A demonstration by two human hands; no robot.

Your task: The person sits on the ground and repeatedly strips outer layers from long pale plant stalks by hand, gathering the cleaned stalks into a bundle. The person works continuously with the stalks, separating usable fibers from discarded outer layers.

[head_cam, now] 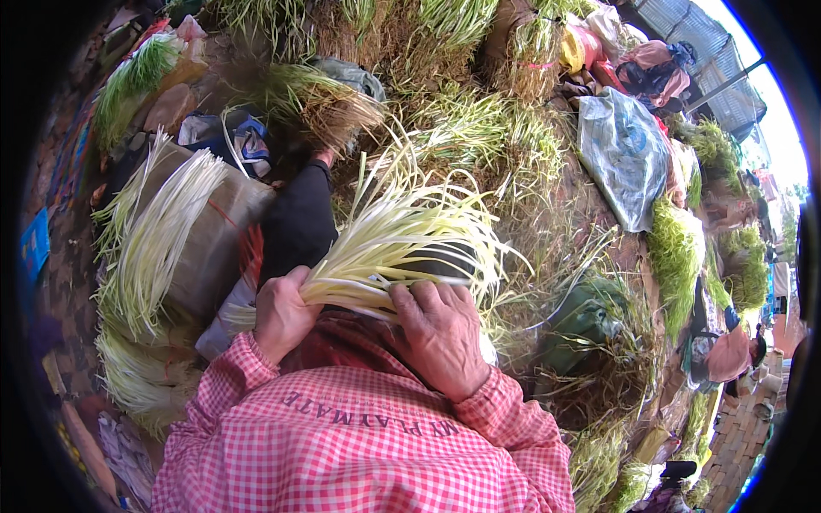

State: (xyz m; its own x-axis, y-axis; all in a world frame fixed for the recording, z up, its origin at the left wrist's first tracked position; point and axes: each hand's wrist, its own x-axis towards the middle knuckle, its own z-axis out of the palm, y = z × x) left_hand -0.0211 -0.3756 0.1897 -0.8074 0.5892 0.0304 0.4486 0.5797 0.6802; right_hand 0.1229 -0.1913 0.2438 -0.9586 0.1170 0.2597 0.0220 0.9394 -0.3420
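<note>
My left hand [287, 315] is closed around the gathered end of a bunch of pale yellow blanched leaves [410, 231], probably garlic chives. The long strands fan out up and to the right over my lap, their tips curling loosely. My right hand [444, 330] lies against the lower side of the bunch with its fingers curled over some strands; the fingertips and thumb are partly hidden. Both hands are close in front of the red checked smock [359, 442], which bears writing. One dark trouser leg [298, 218] shows beyond my left hand.
At left, sorted pale bunches [170, 237] lie over a grey-brown covered block [218, 237]. Untrimmed green bundles with brown dry leaves [442, 122] cover the ground ahead. A plastic sack [623, 157] and a dark green bag [584, 320] lie right. Another person [730, 353] sits farther right.
</note>
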